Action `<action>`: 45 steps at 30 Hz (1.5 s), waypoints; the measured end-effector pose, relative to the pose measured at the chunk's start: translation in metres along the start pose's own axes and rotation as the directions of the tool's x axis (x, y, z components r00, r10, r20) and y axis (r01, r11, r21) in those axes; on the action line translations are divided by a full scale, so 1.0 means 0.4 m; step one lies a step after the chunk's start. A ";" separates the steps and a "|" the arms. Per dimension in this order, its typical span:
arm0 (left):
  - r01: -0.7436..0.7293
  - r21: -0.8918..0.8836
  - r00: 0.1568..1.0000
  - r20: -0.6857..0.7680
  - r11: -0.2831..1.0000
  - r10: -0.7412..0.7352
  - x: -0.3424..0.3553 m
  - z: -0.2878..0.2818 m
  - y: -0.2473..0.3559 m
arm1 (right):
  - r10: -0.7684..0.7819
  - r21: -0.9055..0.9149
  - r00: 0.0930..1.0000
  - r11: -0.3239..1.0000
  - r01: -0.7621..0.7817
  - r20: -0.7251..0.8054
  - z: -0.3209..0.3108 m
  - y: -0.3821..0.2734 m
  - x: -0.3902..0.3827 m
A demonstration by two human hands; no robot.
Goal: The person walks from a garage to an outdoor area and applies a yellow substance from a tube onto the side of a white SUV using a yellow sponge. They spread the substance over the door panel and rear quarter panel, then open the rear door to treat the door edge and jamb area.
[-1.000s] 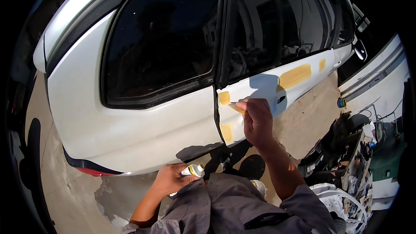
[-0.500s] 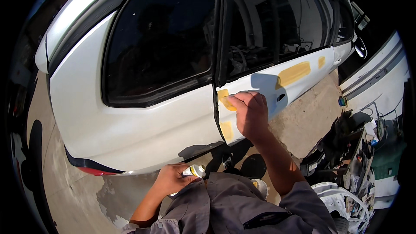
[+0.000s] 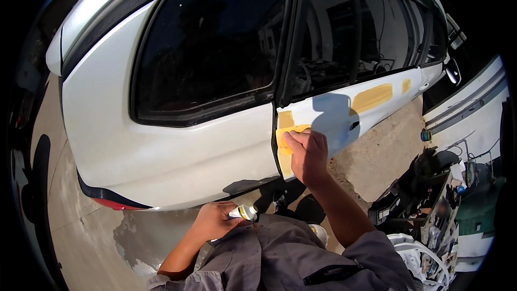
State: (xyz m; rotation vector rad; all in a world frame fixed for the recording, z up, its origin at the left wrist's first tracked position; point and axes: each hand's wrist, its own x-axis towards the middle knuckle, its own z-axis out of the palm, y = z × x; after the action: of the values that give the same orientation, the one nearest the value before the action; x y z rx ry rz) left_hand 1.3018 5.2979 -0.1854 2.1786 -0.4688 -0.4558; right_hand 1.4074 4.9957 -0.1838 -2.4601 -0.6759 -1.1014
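Note:
A thin yellow filler spreader is pinched in my right hand and lies against the rear edge of the white car door. Just above it is a small patch of tan filler, and more filler shows below. Farther along the door are a long filler patch and a small one. Held low in front of my body, my left hand is closed around a white tube with a yellow band; its nozzle end points right.
Left of the door seam stretches the white rear side panel, with a dark window above. At the right, a cluttered shelf stands by a wall. A white curved part lies below it. Concrete ground runs alongside the car.
My right hand has moved slightly down along the door edge, and the spreader now shows broader and flatter against the door. My left hand keeps the tube in nearly the same place. The view has shifted slightly.

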 end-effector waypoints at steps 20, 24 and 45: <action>-0.002 -0.051 1.000 0.030 0.999 0.004 0.003 -0.001 0.011 | 0.047 -0.014 0.996 0.999 -0.046 0.079 -0.041 0.006 0.124; 0.009 -0.039 0.999 0.032 0.999 -0.008 0.005 -0.005 0.013 | 0.046 -0.010 0.996 0.999 -0.045 0.077 -0.032 0.006 0.084; -0.049 -0.048 0.998 0.037 0.998 0.051 0.017 -0.039 0.036 | 0.796 0.632 0.295 -0.137 -0.763 0.528 -0.119 -0.091 -0.187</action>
State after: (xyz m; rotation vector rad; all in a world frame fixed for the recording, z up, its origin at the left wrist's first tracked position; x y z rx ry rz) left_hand 1.3125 5.2968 -0.1657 2.1115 -0.5273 -0.4766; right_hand 1.3154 4.9811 -0.2063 -1.3566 0.3960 -0.1161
